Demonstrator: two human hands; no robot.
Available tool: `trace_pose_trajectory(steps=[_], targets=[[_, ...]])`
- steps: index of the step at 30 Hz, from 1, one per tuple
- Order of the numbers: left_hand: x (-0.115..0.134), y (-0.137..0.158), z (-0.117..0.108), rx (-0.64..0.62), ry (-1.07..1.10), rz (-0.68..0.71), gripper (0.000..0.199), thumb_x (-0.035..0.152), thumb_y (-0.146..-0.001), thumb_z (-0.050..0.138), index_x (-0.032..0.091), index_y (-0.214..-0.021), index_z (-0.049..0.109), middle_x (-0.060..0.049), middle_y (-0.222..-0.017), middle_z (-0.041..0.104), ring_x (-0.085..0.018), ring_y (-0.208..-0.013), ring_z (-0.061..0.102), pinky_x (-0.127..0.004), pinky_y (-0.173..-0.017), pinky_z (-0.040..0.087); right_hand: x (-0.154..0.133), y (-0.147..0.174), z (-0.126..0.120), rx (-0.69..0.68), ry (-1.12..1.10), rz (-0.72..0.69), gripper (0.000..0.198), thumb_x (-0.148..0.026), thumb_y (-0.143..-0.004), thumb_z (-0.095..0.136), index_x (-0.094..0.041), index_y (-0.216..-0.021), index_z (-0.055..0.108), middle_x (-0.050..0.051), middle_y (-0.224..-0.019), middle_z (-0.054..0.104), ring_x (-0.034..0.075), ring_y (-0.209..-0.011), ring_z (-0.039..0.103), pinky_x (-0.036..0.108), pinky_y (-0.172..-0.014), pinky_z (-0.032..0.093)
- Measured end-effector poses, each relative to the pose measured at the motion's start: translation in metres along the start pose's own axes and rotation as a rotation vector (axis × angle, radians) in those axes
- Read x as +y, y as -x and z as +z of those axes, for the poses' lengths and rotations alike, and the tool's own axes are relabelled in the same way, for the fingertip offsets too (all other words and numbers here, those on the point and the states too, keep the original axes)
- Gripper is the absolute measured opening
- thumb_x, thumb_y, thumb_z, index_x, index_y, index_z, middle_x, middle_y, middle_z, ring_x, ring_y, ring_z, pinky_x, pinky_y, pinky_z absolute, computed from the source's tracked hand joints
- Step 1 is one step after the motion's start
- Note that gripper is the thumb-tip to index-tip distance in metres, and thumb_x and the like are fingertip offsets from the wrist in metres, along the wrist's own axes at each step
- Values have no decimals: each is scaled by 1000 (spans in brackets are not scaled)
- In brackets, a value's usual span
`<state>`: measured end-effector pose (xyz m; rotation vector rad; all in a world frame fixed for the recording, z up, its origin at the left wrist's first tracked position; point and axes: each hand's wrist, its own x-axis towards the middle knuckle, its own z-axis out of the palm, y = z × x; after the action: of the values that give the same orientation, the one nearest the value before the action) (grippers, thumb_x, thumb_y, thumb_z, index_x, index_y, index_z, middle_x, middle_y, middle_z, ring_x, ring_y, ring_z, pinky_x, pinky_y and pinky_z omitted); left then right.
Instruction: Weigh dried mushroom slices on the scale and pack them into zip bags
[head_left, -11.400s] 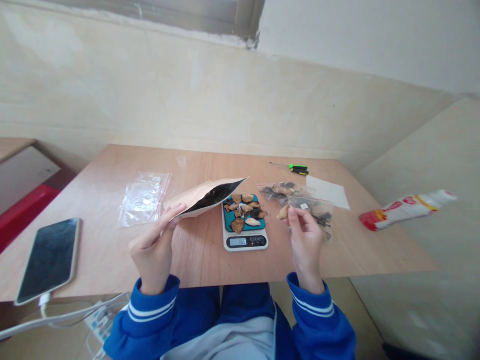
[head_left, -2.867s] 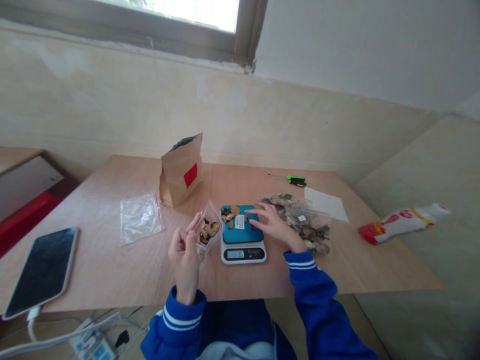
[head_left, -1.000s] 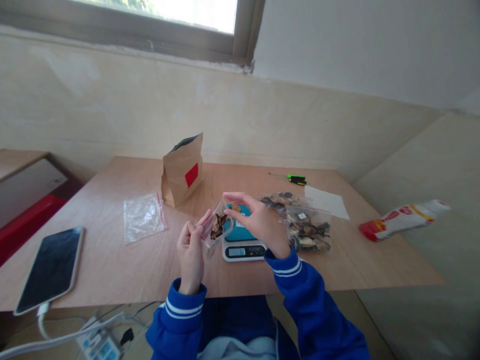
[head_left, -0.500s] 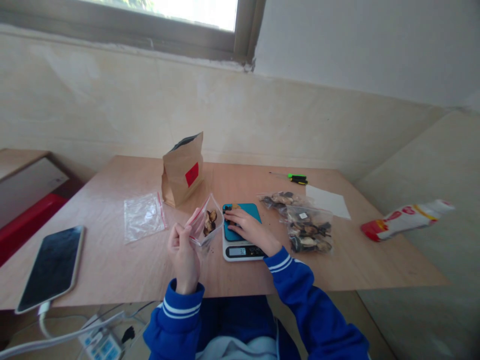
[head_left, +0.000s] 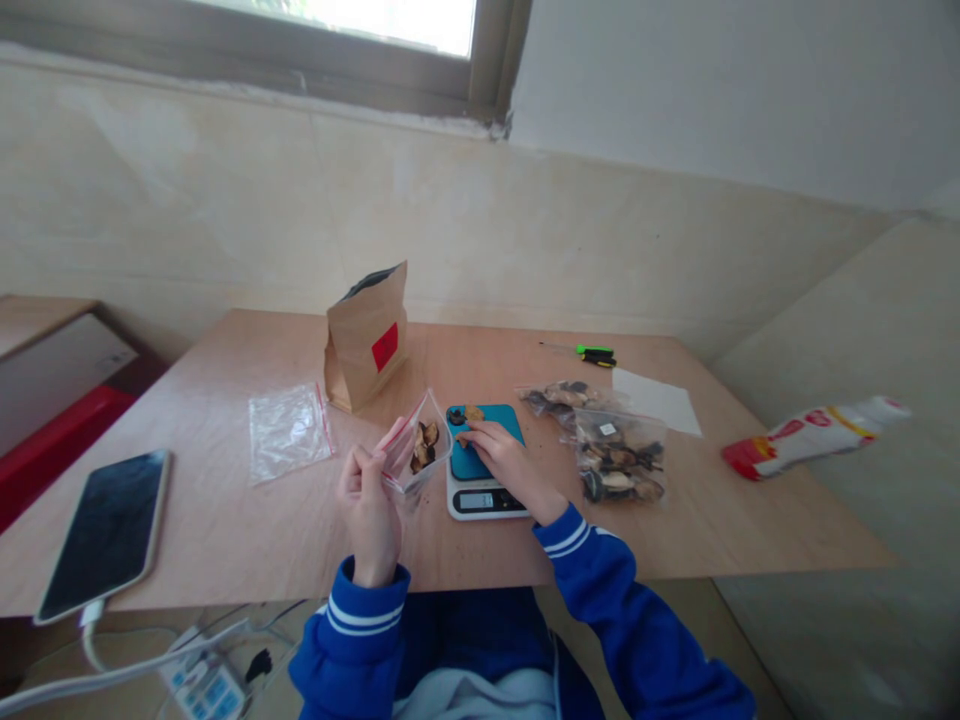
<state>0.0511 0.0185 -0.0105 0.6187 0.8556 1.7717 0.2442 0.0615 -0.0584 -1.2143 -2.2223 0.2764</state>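
My left hand (head_left: 371,510) is closed on the edge of a clear zip-lock bag (head_left: 405,467), which gapes toward the scale. Brown dried mushroom slices (head_left: 425,446) lie inside that bag. Over the kitchen scale (head_left: 487,410), with its blue top and lit display, my right hand (head_left: 506,458) pinches a small piece of dried mushroom (head_left: 463,438) between its fingertips. Two more pieces, one dark (head_left: 455,416) and one tan (head_left: 474,412), rest at the back of the scale's plate.
Filled mushroom bags (head_left: 621,460) lie right of the scale, near white paper (head_left: 660,400) and screwdrivers (head_left: 596,353). A brown paper bag (head_left: 360,350) stands behind empty plastic bags (head_left: 289,432). A phone (head_left: 105,535) with a cable is far left, a bottle (head_left: 810,438) far right.
My right hand has drawn slightly back and right from the rear of the scale, with a mushroom piece now showing in its fingers. The left hand and its bag stay nearly still.
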Motion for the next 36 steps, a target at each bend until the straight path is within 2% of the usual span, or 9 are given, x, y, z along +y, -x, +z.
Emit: trace_pose_trajectory(steps=[12, 17, 20, 23, 26, 28, 31, 33, 36], targets=[[0, 1, -1, -12, 6, -8, 35, 25, -81, 62, 21, -61, 34, -10, -105, 75, -29, -108, 66, -51, -100, 47, 3, 8, -17, 120, -107, 132, 26, -12, -90, 51, -19, -102, 73, 11, -110, 72, 25, -108, 66, 45, -99, 52], [-2, 2, 0, -18, 40, -28, 35, 23, -80, 64, 20, -61, 34, -10, -104, 75, -29, -108, 67, -50, -98, 49, -23, -13, -38, 324, -236, 273, 24, -15, -89, 53, -22, -97, 75, 5, -107, 74, 22, -103, 69, 38, -94, 56], [-3, 4, 3, -16, 47, -57, 36, 25, -78, 67, 19, -60, 36, -11, -104, 75, -29, -106, 68, -49, -97, 50, -51, -33, -45, 425, -399, 267, 20, -23, -89, 57, -23, -97, 75, 2, -104, 75, 20, -101, 70, 33, -90, 57], [-3, 6, 5, -1, 48, -59, 36, 27, -75, 69, 19, -61, 37, -11, -103, 75, -29, -104, 68, -49, -96, 51, -77, -47, -49, 343, -517, 172, 21, -25, -90, 57, -25, -103, 74, 0, -106, 75, 17, -100, 70, 29, -89, 56], [-1, 6, 5, 3, 41, -50, 36, 28, -76, 69, 19, -60, 38, -11, -104, 75, -29, -106, 68, -48, -96, 50, -84, -49, -49, 262, -489, 59, 22, -23, -91, 55, -26, -104, 73, 1, -111, 73, 16, -105, 67, 28, -95, 52], [0, 5, 3, 12, 33, -34, 36, 28, -77, 68, 20, -60, 37, -11, -104, 75, -29, -106, 67, -47, -97, 50, -74, -44, -46, 296, -401, 72, 21, -23, -92, 54, -25, -103, 72, 3, -108, 73, 16, -105, 66, 30, -95, 51], [1, 1, -2, 34, 41, -9, 36, 26, -78, 67, 20, -60, 36, -11, -102, 75, -28, -105, 68, -48, -97, 50, -43, -33, -37, 295, -235, 202, 23, -25, -92, 53, -22, -107, 70, 8, -108, 71, 19, -104, 65, 35, -95, 50], [2, -1, -5, 37, 49, 1, 36, 25, -78, 66, 20, -60, 36, -11, -101, 76, -28, -105, 68, -47, -96, 51, -22, -27, -29, 155, -144, 239, 31, -31, -89, 59, -22, -118, 66, 12, -125, 63, 24, -119, 58, 41, -102, 45], [2, -2, -8, 26, 54, 11, 35, 23, -79, 65, 20, -62, 35, -11, -102, 75, -28, -104, 68, -46, -93, 52, 0, -24, -18, -91, -71, 195, 49, -38, -86, 63, -23, -132, 56, 16, -148, 43, 29, -138, 38, 49, -113, 32]])
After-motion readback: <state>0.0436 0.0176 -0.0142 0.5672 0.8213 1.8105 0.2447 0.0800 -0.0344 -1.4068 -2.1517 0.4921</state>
